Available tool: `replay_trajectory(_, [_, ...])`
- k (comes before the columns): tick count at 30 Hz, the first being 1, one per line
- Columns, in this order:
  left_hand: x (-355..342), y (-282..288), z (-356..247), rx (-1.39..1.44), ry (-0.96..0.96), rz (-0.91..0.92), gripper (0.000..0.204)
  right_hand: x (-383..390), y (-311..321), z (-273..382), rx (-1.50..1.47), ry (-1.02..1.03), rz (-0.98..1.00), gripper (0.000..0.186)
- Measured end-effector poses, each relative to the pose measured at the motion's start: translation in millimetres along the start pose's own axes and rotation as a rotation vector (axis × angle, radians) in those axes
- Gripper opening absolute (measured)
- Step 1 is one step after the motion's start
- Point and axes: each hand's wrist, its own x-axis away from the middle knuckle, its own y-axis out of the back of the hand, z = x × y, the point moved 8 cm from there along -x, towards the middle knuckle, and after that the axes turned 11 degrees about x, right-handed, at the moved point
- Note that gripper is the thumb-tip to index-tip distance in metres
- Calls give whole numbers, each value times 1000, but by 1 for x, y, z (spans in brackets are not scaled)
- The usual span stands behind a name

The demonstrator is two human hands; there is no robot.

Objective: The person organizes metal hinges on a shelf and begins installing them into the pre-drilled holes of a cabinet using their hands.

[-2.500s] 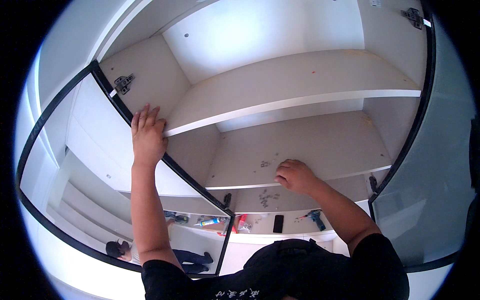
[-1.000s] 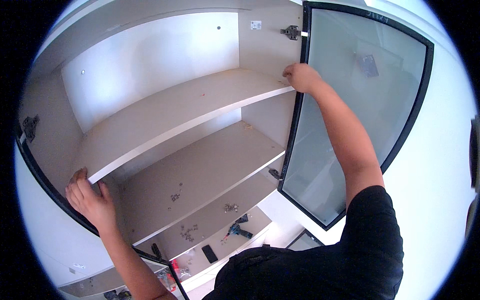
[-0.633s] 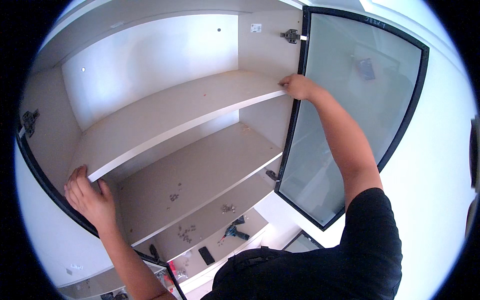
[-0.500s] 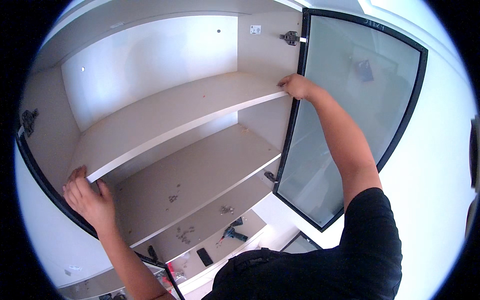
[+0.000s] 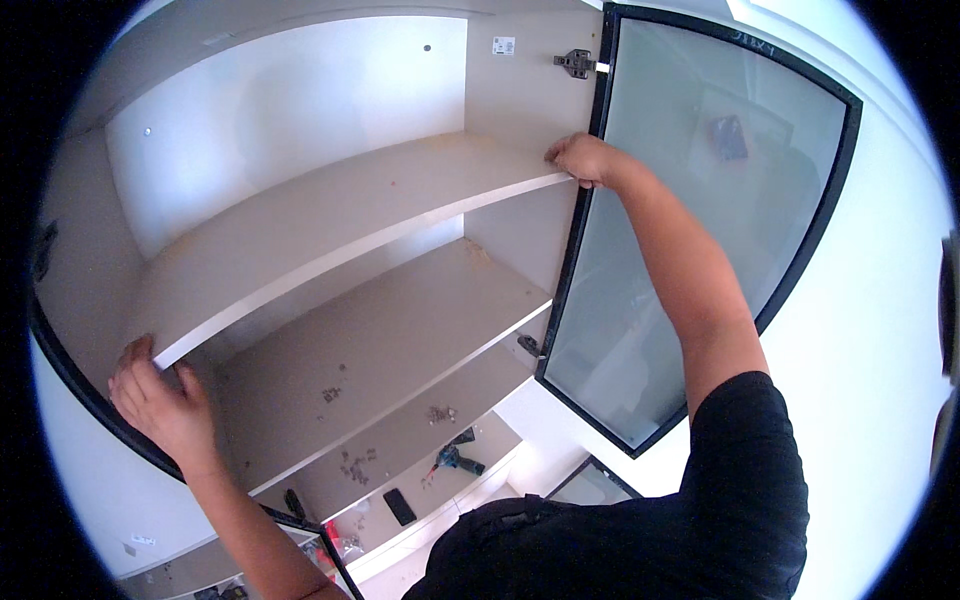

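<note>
A beige shelf board point(image 5: 330, 220) spans the inside of a tall cabinet, its pale front edge facing me. At its left front corner is my left hand point(image 5: 165, 405), fingers over the top and thumb below the edge. My right hand point(image 5: 585, 160) grips the right front corner the same way, close to the hinge side of a glass door. Under the board lies a lower shelf point(image 5: 400, 330) with small metal bits point(image 5: 330, 396) scattered on it. The fingertips of my left hand are partly hidden behind the board's corner.
A black-framed glass door point(image 5: 710, 220) stands open at the right, held by a hinge point(image 5: 577, 64). Further down are more small metal bits point(image 5: 440, 414), a cordless drill point(image 5: 457, 461) and a black phone point(image 5: 399, 507). Another black-framed door point(image 5: 90, 385) stands open at the left.
Both hands stay on the shelf board's corners. The cabinet and my hands appear shifted slightly left and the view has moved a little; the board looks little changed within the cabinet.
</note>
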Motion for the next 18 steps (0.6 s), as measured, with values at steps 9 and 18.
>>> replay_trajectory(9, [-1, 2, -1, -37, -82, -1, 50, -11, -5, -9, 3, 53, -27, 44])
replay_trajectory(18, [1, 3, 9, -9, -116, 40, 50, -13, -10, -13, 201, 181, -95, 38])
